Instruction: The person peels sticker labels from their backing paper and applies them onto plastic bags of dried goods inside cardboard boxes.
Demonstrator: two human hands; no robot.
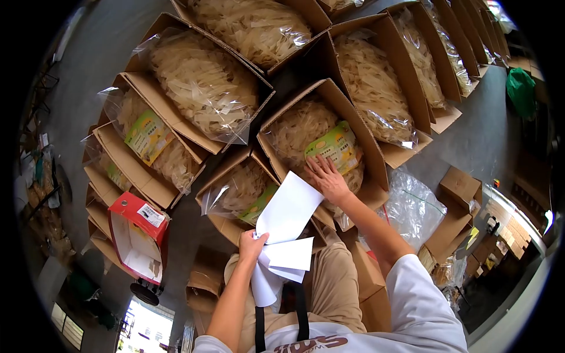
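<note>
Several white paper sheets (289, 207) are pinched in my left hand (252, 246), some of them folded over and hanging down near my lap. My right hand (326, 178) is open, its fingers spread on the lower edge of a green and yellow printed label (336, 146). That label lies on a clear plastic bag of pale, flat dried strips (300, 126), inside an open cardboard box (376, 167). Just left of it, a smaller-looking open box holds a similar bag (240, 182) with a green label (257, 206), partly covered by the sheets.
More open boxes of bagged strips (203, 82) stand ahead and on both sides. A red and white carton (138, 235) sits at the left. Clear plastic wrap (415, 206) and loose cardboard (453, 206) lie to the right. Farther right is a green bag (521, 91).
</note>
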